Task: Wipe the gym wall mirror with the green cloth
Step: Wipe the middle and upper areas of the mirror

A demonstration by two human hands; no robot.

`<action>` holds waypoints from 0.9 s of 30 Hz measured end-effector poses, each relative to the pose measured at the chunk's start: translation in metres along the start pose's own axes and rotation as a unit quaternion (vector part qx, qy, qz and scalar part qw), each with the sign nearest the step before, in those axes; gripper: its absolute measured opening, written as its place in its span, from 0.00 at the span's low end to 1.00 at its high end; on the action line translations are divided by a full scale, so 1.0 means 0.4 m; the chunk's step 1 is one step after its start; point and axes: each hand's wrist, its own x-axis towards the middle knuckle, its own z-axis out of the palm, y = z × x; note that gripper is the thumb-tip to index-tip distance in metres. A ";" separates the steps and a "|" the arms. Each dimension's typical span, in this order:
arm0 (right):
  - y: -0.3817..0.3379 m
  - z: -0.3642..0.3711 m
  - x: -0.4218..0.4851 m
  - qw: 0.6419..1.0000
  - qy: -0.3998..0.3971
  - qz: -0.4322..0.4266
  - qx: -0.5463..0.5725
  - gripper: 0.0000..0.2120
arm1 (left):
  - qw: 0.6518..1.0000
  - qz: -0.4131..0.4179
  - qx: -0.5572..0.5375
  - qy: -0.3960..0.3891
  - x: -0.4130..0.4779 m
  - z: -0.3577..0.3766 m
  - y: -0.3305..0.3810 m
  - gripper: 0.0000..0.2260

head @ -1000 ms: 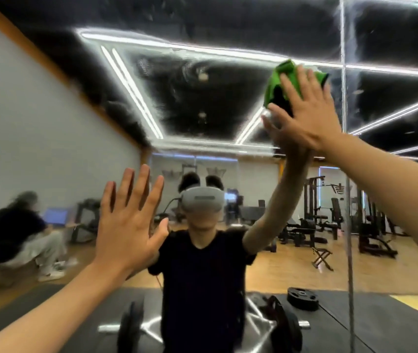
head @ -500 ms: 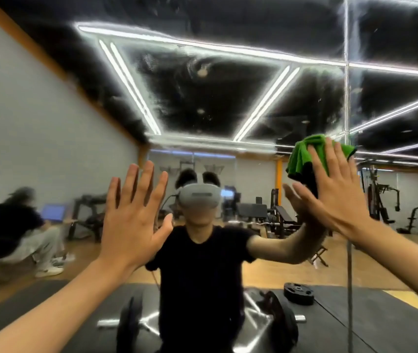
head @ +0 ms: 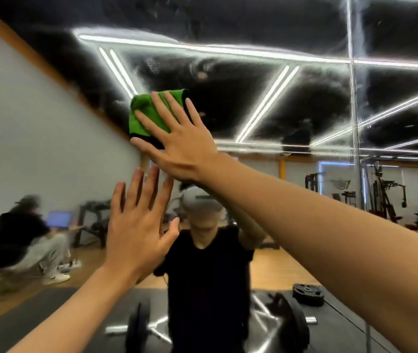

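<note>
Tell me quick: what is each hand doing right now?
Left hand: open, fingers straight, holding nothing.
Right hand: open, flat fingers pressing the green cloth against the mirror.

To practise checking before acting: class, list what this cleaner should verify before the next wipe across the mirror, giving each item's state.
1. Right hand flat on cloth: ok, fingers spread over it.
2. Cloth against mirror: ok.
3. Left hand clear of a downward stroke: not ok, it is just below.
4. Left hand off the mirror: cannot tell.
5. Mirror above free of smears: not ok, hazy patches.
</note>
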 end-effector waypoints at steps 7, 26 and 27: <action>0.312 -0.039 -0.191 0.994 0.043 0.075 -0.061 0.31 | 1.000 0.000 -0.005 0.005 -0.004 0.000 -0.005 0.36; 0.459 -0.035 -0.500 0.988 0.031 0.133 -0.072 0.36 | 0.997 0.070 0.003 -0.019 0.054 0.020 0.250 0.38; 0.469 -0.037 -0.508 0.989 0.024 0.122 -0.078 0.37 | 0.997 0.069 0.012 -0.016 0.054 0.023 0.253 0.38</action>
